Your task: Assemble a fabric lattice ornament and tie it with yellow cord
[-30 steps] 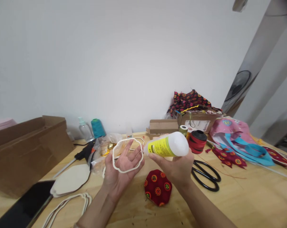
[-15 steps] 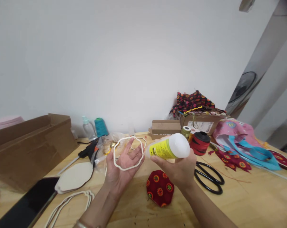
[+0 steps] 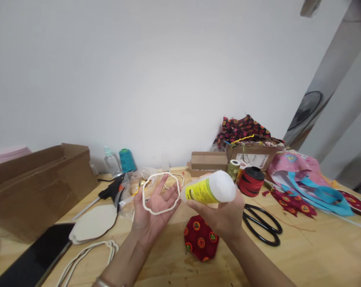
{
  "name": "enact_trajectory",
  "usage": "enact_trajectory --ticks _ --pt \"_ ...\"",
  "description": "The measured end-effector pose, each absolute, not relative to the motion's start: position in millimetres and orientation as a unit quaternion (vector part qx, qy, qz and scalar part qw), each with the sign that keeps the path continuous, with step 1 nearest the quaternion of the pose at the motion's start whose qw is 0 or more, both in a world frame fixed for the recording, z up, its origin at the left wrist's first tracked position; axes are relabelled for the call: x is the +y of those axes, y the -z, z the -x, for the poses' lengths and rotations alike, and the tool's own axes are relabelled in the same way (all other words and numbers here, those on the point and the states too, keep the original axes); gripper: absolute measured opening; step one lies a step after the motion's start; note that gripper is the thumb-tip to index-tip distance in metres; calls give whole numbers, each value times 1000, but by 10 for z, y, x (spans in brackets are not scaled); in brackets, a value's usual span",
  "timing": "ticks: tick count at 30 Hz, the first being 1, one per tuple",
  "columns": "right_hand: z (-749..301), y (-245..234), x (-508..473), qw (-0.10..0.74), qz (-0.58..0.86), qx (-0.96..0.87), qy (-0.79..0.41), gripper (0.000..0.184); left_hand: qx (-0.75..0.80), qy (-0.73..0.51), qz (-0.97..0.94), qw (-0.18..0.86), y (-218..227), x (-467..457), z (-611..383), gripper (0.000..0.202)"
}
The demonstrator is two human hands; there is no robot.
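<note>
My left hand (image 3: 153,211) is raised with its fingers spread, holding a thin cream ring frame (image 3: 143,197) with a scalloped outline in front of the palm. My right hand (image 3: 222,217) grips a yellow-and-white squeeze bottle (image 3: 210,190) on its side, its white end to the right and its label facing up. The bottle's left end is close to the ring's right edge. Below the hands, a round red patterned fabric piece (image 3: 200,238) lies on the wooden table (image 3: 318,255).
Black-handled scissors (image 3: 262,225) lie right of the hands. A glue gun (image 3: 111,188), a cream cut-out (image 3: 93,224) and stacked cream rings (image 3: 90,255) lie left, beside a cardboard box (image 3: 39,187). Thread spools, printed fabrics and a pink bag (image 3: 296,169) line the back.
My right hand has lowered the bottle slightly and tilted its white end down. The ring stays in my left hand, and the view has shifted only a little.
</note>
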State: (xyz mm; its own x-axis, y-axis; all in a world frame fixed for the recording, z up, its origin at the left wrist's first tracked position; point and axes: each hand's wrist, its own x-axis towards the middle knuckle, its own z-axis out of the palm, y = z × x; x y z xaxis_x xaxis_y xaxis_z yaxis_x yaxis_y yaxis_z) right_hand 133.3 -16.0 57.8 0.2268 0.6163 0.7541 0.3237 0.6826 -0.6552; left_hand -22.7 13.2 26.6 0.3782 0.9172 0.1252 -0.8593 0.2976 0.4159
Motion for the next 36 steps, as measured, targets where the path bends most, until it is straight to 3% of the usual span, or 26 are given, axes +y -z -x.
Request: enact_trajectory --ticks 13,28,36 --pt "-1300 -590 -183 675 383 -624 -91 28 86 -557 -224 795 -257 143 231 62" --pt "-1226 -581 -229 652 359 -661 -96 21 108 -577 -190 787 -283 131 195 59" --pt "-1152 -520 -275 652 329 -663 -161 17 115 -572 -197 788 -247 117 142 64"
